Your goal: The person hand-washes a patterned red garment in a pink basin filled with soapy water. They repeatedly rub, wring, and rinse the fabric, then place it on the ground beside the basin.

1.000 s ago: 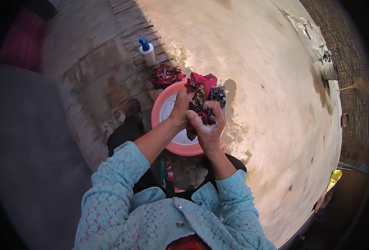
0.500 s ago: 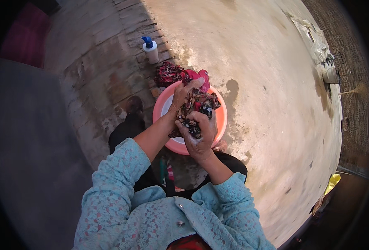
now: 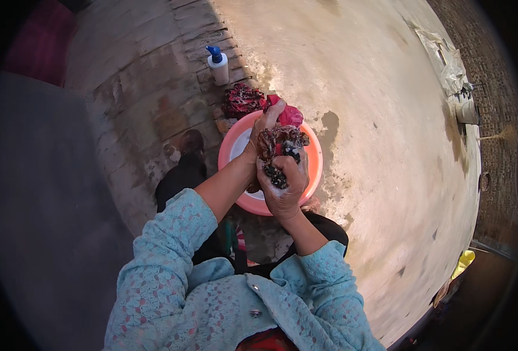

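Observation:
Over a round pink basin [image 3: 232, 139] I hold a bunched, dark patterned cloth [image 3: 284, 140] with red, brown and black-and-white parts. My left hand [image 3: 265, 124] grips its far left side, and part of those fingers is hidden by the cloth. My right hand [image 3: 287, 188] is closed round its near end, fingers curled in, with whitish foam on the skin. Behind the hands, a bright pink cloth [image 3: 291, 116] lies at the basin's far rim. Beside it on the ground sits a crumpled red-and-black cloth [image 3: 242, 100].
A white pump bottle with a blue top [image 3: 217, 66] stands on the brick paving beyond the basin. Wet patches mark the concrete floor [image 3: 387, 175] to the right. A white bucket [image 3: 465, 111] and a pale plastic sheet [image 3: 440, 55] lie along the far right wall.
Both hands still grip the patterned cloth, which looks more tightly bunched between them. The whole view has shifted slightly.

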Motion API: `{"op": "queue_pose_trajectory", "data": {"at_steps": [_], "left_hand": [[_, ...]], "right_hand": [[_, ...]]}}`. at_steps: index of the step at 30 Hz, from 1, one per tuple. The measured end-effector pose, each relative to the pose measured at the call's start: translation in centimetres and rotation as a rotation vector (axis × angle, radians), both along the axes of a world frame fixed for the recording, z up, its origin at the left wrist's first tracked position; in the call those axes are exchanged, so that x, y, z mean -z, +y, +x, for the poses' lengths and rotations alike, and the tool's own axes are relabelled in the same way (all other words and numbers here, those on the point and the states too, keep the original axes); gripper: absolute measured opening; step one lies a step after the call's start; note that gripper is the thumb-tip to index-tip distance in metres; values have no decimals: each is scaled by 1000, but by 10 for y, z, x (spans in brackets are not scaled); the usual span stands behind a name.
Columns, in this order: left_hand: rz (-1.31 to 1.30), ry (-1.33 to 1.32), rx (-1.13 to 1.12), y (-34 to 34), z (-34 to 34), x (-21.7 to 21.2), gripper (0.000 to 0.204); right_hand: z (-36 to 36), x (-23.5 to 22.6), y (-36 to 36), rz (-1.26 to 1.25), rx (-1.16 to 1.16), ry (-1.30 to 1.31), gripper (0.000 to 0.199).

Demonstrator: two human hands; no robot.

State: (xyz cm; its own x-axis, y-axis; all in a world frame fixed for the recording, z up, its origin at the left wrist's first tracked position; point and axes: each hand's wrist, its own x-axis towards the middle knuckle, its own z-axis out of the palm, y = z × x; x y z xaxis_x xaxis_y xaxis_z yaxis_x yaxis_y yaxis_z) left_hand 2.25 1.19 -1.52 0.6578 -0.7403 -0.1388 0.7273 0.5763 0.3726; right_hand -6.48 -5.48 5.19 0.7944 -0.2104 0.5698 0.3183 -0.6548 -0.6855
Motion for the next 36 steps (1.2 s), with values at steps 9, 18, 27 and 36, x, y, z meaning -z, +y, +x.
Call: {"op": "queue_pose_trajectory", "data": {"at_steps": [9, 18, 27, 36], "left_hand": [[381, 69, -192, -22, -28, -40, 26], [475, 82, -57, -15, -24, -52, 32], [315, -13, -209, 5, 14, -65, 23], [245, -8, -289, 15, 23, -64, 31]], "right_hand": [[21, 21, -32, 617, 308, 176, 16], [30, 14, -47, 559, 300, 273, 12], [30, -13, -94, 1393, -251, 507, 36], [24, -15, -76, 1007, -394, 669, 76]]}}
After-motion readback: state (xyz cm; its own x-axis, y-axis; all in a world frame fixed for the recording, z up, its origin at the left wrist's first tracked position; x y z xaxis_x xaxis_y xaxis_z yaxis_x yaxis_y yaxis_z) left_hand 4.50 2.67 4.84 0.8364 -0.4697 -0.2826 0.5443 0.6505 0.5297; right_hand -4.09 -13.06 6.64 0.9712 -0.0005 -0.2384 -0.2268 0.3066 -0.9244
